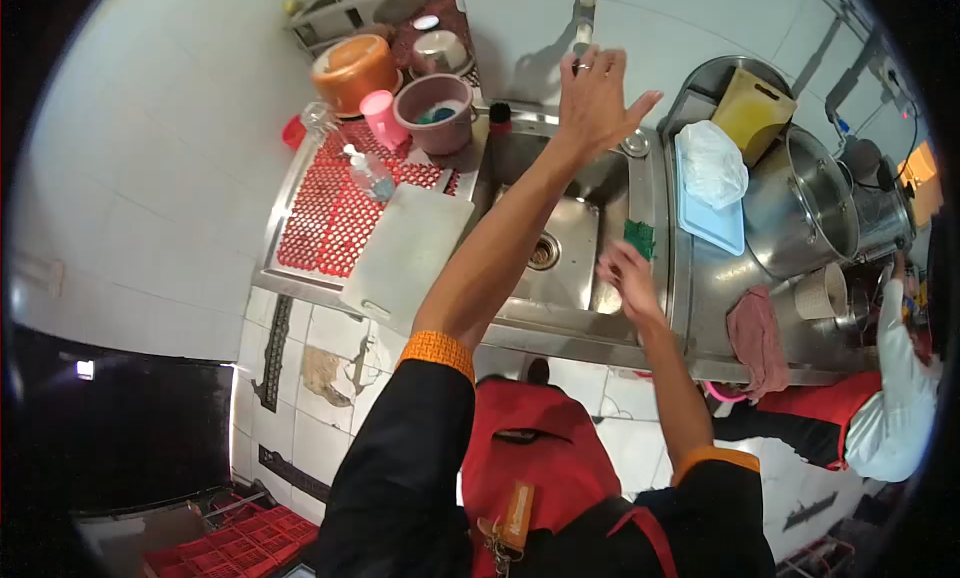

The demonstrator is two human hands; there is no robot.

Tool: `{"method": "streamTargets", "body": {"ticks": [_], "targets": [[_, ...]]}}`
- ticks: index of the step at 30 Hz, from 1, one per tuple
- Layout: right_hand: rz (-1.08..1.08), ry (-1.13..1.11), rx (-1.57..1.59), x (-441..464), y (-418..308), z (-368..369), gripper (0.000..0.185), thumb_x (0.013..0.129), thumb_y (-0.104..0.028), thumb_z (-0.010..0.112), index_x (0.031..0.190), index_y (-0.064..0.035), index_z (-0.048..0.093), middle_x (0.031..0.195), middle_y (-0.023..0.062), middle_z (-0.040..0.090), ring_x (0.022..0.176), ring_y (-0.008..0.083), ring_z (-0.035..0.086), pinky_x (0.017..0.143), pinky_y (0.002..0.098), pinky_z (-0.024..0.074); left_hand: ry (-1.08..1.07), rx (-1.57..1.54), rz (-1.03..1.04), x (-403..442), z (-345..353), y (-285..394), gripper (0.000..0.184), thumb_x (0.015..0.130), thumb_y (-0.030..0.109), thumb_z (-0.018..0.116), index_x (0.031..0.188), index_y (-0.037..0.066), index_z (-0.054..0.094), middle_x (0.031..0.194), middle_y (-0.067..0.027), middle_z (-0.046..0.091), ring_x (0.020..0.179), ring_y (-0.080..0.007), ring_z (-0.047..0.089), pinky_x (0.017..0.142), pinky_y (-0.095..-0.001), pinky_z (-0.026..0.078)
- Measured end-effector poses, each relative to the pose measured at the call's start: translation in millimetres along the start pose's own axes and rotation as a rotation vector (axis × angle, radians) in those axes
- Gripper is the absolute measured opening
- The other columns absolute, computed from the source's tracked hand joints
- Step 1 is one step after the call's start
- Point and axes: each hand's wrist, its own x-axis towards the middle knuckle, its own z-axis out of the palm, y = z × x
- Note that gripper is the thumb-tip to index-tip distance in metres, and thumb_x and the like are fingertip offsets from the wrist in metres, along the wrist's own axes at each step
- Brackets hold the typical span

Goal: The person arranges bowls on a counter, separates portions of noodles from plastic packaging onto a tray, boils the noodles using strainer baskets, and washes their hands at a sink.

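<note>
My left hand (pixel 595 100) reaches over the back of the steel sink (pixel 565 240), just below the tap pipe (pixel 584 33) on the wall. Its fingers are stretched out with the thumb spread, and nothing shows in it. My right hand (pixel 632 281) hovers at the sink's right side, fingers loosely bent and apart, with no object visible in them. Close beside it, a green scouring pad (pixel 640 240) lies on the sink's right rim. A drain (pixel 543 252) shows in the basin floor. My left forearm hides part of the basin.
Left of the sink are a white cutting board (pixel 412 240), a pump bottle (pixel 371 174), a pink mug (pixel 383 118) and a mauve bucket (pixel 434 113). Rightward stand a blue tray (pixel 712 224), a large pot (pixel 800 203) and a pink cloth (pixel 757 340). Another person (pixel 885 418) works at far right.
</note>
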Motion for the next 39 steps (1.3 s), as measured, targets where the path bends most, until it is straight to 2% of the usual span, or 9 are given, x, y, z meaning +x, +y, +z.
{"method": "streamTargets", "body": {"ticks": [10,19,21,23,25,26,29,34,39], "targets": [[0.307,0.282,0.693,158,54,72,0.044,0.091,-0.044,0.044,0.105,-0.0028,0.049,0.082,0.0089,0.050,0.075,0.0200,0.051,0.069,0.0345,0.0474,0.021,-0.911,-0.122,-7,28,-48,0.044,0.084,0.031,0.054,0.054,0.001,0.047,0.041,-0.0048,0.037,0.039,-0.0199,0.031,0.064,-0.0301,0.034],[0.128,0.294,0.914,212,54,89,0.025,0.089,-0.032,0.050,0.086,-0.0077,0.055,0.071,0.0019,0.051,0.066,0.0152,0.049,0.069,0.0299,0.0470,-0.041,-1.090,0.127,-15,10,-86,0.038,0.089,0.036,0.047,0.082,0.001,0.060,0.078,-0.0106,0.059,0.081,-0.0169,0.055,0.086,-0.0320,0.037],[0.070,0.159,0.861,233,77,74,0.021,0.087,-0.031,0.053,0.080,-0.0116,0.055,0.064,0.0001,0.048,0.058,0.0122,0.045,0.058,0.0255,0.0445,0.274,-1.104,-0.571,-53,24,-92,0.044,0.091,0.039,0.043,0.099,-0.001,0.059,0.098,-0.0124,0.061,0.094,-0.0171,0.054,0.089,-0.0333,0.037],[0.170,-0.079,1.003,238,88,43,0.023,0.087,-0.034,0.054,0.078,-0.0130,0.054,0.062,-0.0014,0.044,0.052,0.0096,0.040,0.049,0.0240,0.0400,0.025,-0.909,-1.067,-107,52,-108,0.046,0.093,0.039,0.039,0.107,-0.001,0.056,0.103,-0.0105,0.059,0.096,-0.0179,0.053,0.090,-0.0320,0.038],[0.011,-0.027,0.675,238,88,38,0.018,0.086,-0.028,0.057,0.080,-0.0117,0.056,0.067,0.0006,0.050,0.060,0.0108,0.047,0.057,0.0216,0.0415,-0.213,-0.927,-1.555,-174,96,-106,0.040,0.093,0.033,0.038,0.104,0.000,0.057,0.098,-0.0111,0.060,0.093,-0.0200,0.055,0.086,-0.0317,0.041],[0.062,0.709,0.366,223,45,91,0.008,0.083,-0.013,0.056,0.089,-0.0063,0.057,0.080,0.0042,0.057,0.076,0.0134,0.054,0.069,0.0235,0.0433,-0.297,-1.221,-1.754,-201,110,-102,0.037,0.093,0.030,0.038,0.102,0.000,0.058,0.097,-0.0104,0.060,0.091,-0.0199,0.055,0.085,-0.0323,0.043],[-0.396,0.457,-0.585,191,68,62,0.025,0.079,-0.001,0.050,0.104,-0.0015,0.053,0.096,0.0090,0.059,0.089,0.0179,0.055,0.080,0.0284,0.0424,-0.355,-1.741,-2.045,-267,157,-80,0.028,0.088,0.022,0.045,0.101,0.001,0.059,0.095,-0.0118,0.061,0.086,-0.0218,0.060,0.076,-0.0323,0.048],[-0.906,0.852,-0.812,124,-41,150,0.024,0.082,-0.010,0.056,0.102,0.0031,0.053,0.087,0.0071,0.058,0.079,0.0154,0.054,0.070,0.0281,0.0441,-0.741,-1.751,-1.828,-252,158,-69,0.019,0.084,0.018,0.047,0.081,0.005,0.061,0.074,-0.0089,0.061,0.068,-0.0202,0.057,0.066,-0.0324,0.046],[-0.667,0.951,-0.396,160,-77,193,0.028,0.089,-0.026,0.055,0.088,0.0026,0.053,0.069,0.0057,0.053,0.061,0.0121,0.045,0.057,0.0300,0.0381,-0.840,-0.932,-1.485,-278,135,-69,0.019,0.082,0.015,0.047,0.070,0.005,0.059,0.065,-0.0080,0.058,0.061,-0.0195,0.054,0.058,-0.0336,0.043]]}}
